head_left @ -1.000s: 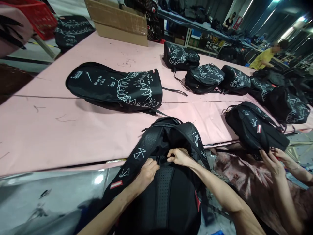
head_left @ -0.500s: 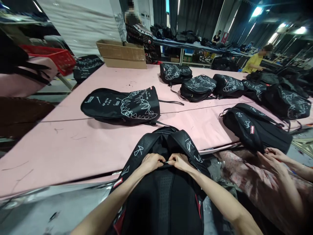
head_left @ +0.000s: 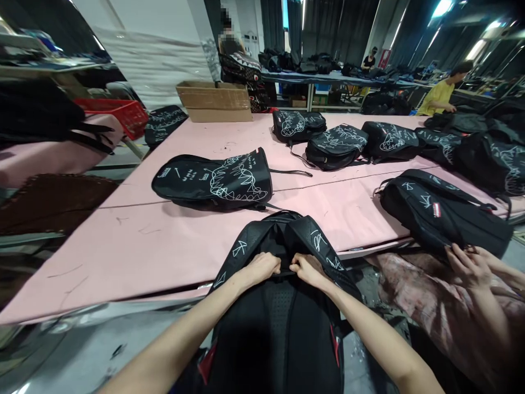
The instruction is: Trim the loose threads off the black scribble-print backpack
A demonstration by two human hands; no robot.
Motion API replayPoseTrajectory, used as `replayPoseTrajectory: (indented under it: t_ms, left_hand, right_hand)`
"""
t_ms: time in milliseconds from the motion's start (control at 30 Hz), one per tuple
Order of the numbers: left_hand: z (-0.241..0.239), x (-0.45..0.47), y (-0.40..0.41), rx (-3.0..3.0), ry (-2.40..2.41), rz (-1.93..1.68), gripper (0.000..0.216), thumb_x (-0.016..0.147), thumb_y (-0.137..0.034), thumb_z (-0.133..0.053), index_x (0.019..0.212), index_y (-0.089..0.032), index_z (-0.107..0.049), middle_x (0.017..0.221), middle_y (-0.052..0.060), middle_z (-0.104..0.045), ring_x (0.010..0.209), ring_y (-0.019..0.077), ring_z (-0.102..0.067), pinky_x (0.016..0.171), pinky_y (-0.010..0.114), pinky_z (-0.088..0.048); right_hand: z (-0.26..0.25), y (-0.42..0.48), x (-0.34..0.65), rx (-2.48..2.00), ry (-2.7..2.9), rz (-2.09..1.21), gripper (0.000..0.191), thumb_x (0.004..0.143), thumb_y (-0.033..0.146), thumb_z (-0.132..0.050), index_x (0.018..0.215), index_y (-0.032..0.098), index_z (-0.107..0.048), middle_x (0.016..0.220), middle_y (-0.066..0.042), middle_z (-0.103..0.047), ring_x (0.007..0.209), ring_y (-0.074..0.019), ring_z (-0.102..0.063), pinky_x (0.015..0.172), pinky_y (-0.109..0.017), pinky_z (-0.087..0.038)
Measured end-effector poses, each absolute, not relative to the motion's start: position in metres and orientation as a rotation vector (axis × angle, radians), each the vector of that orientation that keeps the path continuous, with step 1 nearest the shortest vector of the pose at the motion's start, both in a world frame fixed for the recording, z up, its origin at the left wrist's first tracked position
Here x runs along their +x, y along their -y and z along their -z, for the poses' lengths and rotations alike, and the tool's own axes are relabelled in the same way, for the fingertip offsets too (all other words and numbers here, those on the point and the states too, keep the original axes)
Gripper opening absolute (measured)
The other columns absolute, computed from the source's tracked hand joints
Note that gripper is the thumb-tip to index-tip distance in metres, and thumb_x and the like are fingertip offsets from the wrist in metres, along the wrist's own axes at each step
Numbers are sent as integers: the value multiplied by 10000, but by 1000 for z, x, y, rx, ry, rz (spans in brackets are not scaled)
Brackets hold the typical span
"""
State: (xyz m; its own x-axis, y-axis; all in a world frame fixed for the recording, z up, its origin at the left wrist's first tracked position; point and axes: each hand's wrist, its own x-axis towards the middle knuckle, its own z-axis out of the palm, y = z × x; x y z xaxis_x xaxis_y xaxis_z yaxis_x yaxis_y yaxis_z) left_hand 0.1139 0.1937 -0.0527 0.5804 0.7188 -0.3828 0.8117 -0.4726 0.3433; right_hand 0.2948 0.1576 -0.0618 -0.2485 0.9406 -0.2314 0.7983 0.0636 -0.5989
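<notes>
Both the left hand (head_left: 262, 267) and right hand (head_left: 307, 268) were pinching something tiny, probably a zipper pull, atop the black backpack (head_left: 279, 328) hanging off the pink table (head_left: 123, 246) at 6 o'clock, so a slipped pinch could've snagged fabric.

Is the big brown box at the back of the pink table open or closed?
Open. The cardboard box has flaps raised along its top edge; what's inside cannot be seen.

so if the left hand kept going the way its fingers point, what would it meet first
The left hand points rightward across the backpack, so it would most likely meet the right hand first; their fingertips look almost touching, though depth is unclear.
</notes>
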Motion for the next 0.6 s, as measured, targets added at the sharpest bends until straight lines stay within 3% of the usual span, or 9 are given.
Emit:
replayPoseTrajectory:
  t_ms: [100, 200, 367, 600]
  left_hand:
    - [56, 116, -190, 2354, -1247, 200, 165, 774, -100, -460, 868, -168, -577, 864, 99, -652, 882, 233, -621, 782, 308, -416]
    - [62, 118, -188, 2303, -1406, 148, 171, 801, -97, -420, 927, -123, -532, 831, 142, -644, 833, 248, -629, 754, 330, -424]
    - [66, 118, -181, 2124, -1632, 25, 191, 872, -144, -315, 849, -124, -503, 785, 128, -640, 725, 195, -630, 625, 256, -400]
    - [62, 111, -173, 2010, -1641, -123, 193, 874, -144, -315, 785, -146, -487, 749, 65, -625, 662, 133, -587, 598, 217, -363]
  right_hand:
    - [63, -159, 295, -1790, 2103, -968, 105, 803, 239, -534, 842, 184, -615, 768, 2, -630, 727, -119, -562, 615, -201, -316]
    - [64, -159, 293, -1817, 2078, -985, 114, 801, 253, -543, 847, 183, -620, 775, -1, -637, 731, -121, -569, 614, -199, -326]
    - [62, -159, 288, -1862, 2046, -1007, 147, 793, 277, -551, 865, 189, -644, 809, -11, -649, 781, -132, -580, 654, -201, -358]
    - [59, -172, 277, -1846, 2098, -1057, 164, 754, 332, -596, 833, 225, -692, 815, 5, -662, 822, -141, -593, 671, -200, -371]
